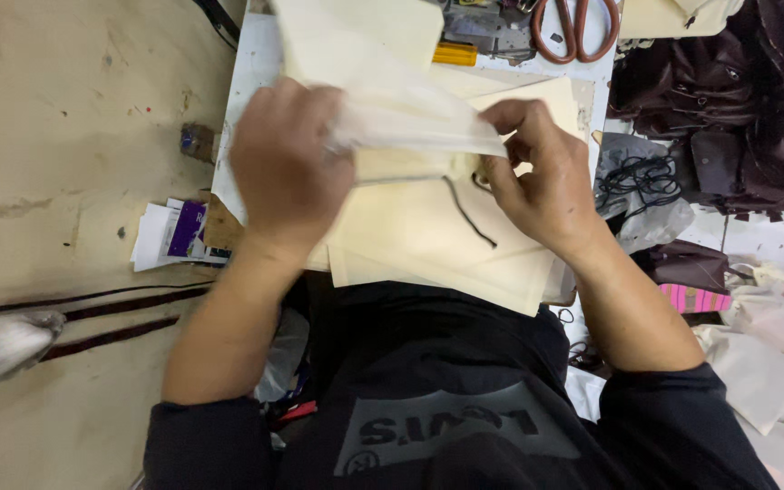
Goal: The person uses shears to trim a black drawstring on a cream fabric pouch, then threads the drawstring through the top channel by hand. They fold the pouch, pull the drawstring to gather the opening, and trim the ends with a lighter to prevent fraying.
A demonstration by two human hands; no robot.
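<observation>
The person sits at a white work table (pixel 251 82) and holds a thin, cream cloth piece (pixel 401 100) up over it with both hands. The left hand (pixel 288 168) is closed on the left end of the cloth piece, with the back of the hand facing up. The right hand (pixel 537 177) pinches the right end of the cloth piece between thumb and fingers. Under the hands, a stack of flat cream cloth sheets (pixel 428 240) lies on the table, and a thin black cord (pixel 469 218) lies on top of that stack, just beside the right hand. At the far edge of the table, a pair of scissors with brown-red handles (pixel 575 27) rests near a small yellow block (pixel 455 54). To the left of the table, some white and purple paper scraps (pixel 174 234) stick out near its edge. To the right of the table, a heap of dark brown bags (pixel 737 100) sits, and a bundle of black cords (pixel 641 177) lies between that heap and the table
</observation>
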